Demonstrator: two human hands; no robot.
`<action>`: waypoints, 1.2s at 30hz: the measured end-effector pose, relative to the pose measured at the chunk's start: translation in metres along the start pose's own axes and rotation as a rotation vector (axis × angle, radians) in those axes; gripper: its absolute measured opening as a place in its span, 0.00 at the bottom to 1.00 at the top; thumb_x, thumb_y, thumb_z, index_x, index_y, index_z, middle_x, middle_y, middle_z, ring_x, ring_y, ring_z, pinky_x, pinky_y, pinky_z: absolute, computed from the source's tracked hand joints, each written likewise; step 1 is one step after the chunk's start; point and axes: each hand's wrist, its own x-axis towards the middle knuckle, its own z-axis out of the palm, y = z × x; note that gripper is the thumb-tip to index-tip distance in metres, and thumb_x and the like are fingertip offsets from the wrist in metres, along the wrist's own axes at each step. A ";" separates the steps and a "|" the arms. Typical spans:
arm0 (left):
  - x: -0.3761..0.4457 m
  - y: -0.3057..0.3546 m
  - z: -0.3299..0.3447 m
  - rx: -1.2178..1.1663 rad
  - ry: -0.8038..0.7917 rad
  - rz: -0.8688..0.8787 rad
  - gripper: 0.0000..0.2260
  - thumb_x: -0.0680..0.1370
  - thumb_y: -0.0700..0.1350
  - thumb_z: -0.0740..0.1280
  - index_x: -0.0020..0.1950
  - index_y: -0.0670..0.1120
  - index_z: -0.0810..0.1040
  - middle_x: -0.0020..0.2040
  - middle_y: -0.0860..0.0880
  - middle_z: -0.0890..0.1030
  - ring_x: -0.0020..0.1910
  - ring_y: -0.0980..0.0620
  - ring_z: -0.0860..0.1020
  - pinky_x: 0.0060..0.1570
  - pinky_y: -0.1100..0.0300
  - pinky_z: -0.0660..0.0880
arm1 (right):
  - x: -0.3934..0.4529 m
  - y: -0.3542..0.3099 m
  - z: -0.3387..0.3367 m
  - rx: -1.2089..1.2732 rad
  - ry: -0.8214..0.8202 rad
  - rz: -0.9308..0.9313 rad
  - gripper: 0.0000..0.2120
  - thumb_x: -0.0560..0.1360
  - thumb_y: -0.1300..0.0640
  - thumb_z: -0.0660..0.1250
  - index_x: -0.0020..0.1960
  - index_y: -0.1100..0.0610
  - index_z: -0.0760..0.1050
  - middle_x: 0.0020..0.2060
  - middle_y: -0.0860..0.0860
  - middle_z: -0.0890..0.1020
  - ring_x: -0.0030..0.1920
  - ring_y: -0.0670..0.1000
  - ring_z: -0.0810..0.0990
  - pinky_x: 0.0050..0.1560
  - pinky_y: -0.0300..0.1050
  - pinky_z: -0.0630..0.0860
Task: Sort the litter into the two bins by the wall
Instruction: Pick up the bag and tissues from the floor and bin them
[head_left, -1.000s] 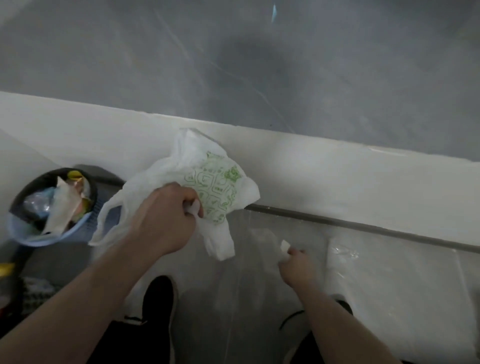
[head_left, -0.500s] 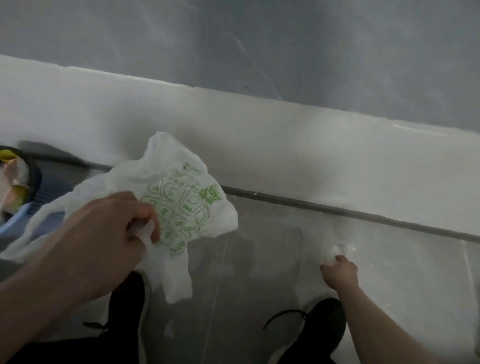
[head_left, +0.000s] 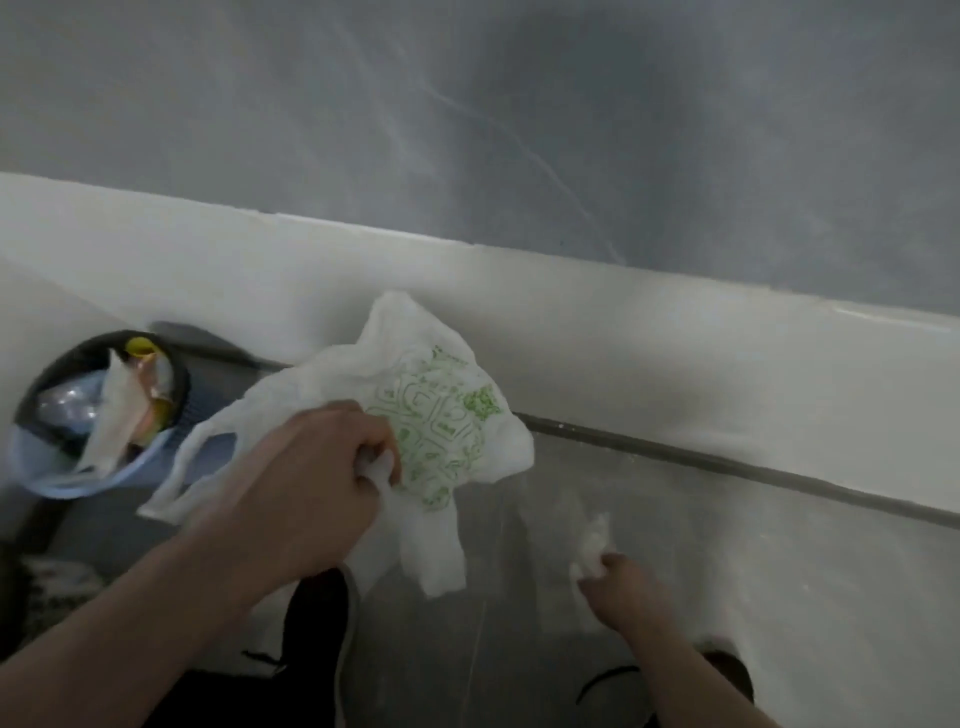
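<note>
The left hand (head_left: 306, 483) is gripping a white plastic bag (head_left: 441, 415) with green print, fingers curled round its bunched neck, holding it above the floor (head_left: 727, 571) near the wall's base. The bin (head_left: 88, 410), barely visible half a second ago, is showing fully again at the left, just beside the bag. The right hand (head_left: 618, 587) is now pinching a crumpled white scrap (head_left: 592, 545), lifting it where it was reaching down before.
</note>
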 end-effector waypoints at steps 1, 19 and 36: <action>0.001 0.002 -0.007 -0.004 0.016 -0.009 0.08 0.76 0.42 0.66 0.40 0.54 0.79 0.43 0.57 0.78 0.38 0.60 0.73 0.36 0.71 0.64 | -0.017 -0.024 0.006 0.044 -0.025 -0.055 0.29 0.76 0.56 0.72 0.74 0.61 0.68 0.68 0.59 0.75 0.63 0.59 0.78 0.60 0.48 0.75; -0.153 -0.209 0.038 -0.209 0.026 -0.443 0.14 0.77 0.53 0.61 0.54 0.46 0.80 0.57 0.45 0.77 0.56 0.43 0.79 0.57 0.52 0.76 | -0.276 -0.250 0.003 -0.192 0.194 -0.744 0.29 0.69 0.57 0.79 0.67 0.53 0.73 0.59 0.58 0.79 0.50 0.53 0.75 0.51 0.43 0.71; -0.041 -0.380 0.200 -0.149 -0.264 -0.742 0.28 0.76 0.40 0.65 0.77 0.51 0.65 0.78 0.49 0.56 0.66 0.42 0.76 0.61 0.47 0.77 | -0.141 -0.328 0.123 -0.660 -0.079 -0.747 0.30 0.70 0.51 0.75 0.70 0.45 0.69 0.53 0.44 0.76 0.50 0.50 0.79 0.52 0.46 0.75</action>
